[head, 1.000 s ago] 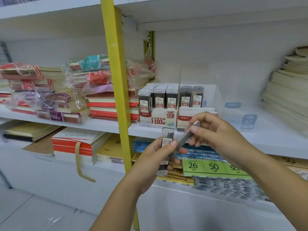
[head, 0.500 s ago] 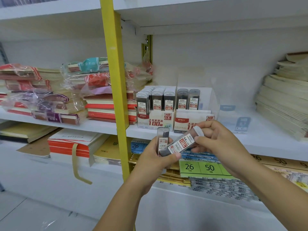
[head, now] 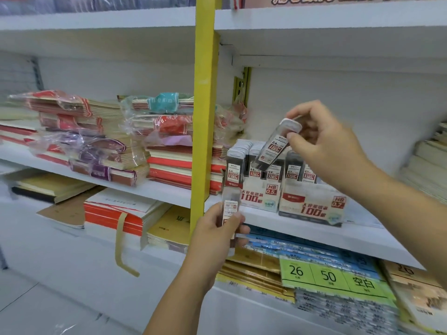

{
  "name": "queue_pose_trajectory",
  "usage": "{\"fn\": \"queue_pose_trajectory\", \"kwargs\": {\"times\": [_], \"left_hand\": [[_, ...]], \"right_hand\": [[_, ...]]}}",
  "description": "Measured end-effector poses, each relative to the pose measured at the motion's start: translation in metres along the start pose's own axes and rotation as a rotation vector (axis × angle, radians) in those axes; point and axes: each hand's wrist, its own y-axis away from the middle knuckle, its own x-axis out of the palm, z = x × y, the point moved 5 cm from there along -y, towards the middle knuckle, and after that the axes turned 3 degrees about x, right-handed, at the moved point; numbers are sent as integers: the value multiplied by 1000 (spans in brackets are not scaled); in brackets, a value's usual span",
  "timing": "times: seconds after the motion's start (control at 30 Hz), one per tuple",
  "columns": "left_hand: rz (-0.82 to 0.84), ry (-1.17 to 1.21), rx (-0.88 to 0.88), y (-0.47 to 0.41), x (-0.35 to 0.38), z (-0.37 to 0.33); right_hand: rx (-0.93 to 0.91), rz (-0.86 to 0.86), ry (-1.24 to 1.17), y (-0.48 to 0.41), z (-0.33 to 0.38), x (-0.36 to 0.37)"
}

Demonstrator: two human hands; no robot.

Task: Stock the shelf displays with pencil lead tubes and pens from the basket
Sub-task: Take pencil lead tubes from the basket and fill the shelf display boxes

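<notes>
Here, in the head view, a smooth white shelf [head: 314,234] carried a white cardboard display box marked HB 0.5 [head: 256,197], filled with upright rows of dark lead tubes, and just beside it on the right a matching box marked HB 0.7 [head: 312,204]. The right hand [head: 324,141] pinched a clear rectangular plastic lead tube with a white cap [head: 275,146] by its capped end between curled fingers and thumb, tilted above the 0.5 box with its lower end near the standing tubes. The left hand [head: 217,235], lower and in front of the shelf edge, gripped a second clear labelled tube [head: 229,206] upright. A glossy yellow upright post [head: 204,117] rose beside crinkled plastic-wrapped stacks of red and cream notebooks [head: 96,146].
</notes>
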Motion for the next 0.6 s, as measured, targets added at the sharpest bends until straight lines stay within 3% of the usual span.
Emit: {"fn": "queue_pose_trajectory", "kwargs": {"times": [0.1, 0.27, 0.43, 0.6], "left_hand": [[-7, 32, 20, -2, -12, -6], [12, 21, 22, -4, -20, -8], [49, 28, 9, -3, -23, -9], [95, -7, 17, 4, -21, -14]], "right_hand": [[-10, 67, 197, -12, -2, 25], [179, 179, 191, -20, -25, 53], [8, 62, 535, -14, -23, 63], [8, 20, 501, 1, -19, 52]]}}
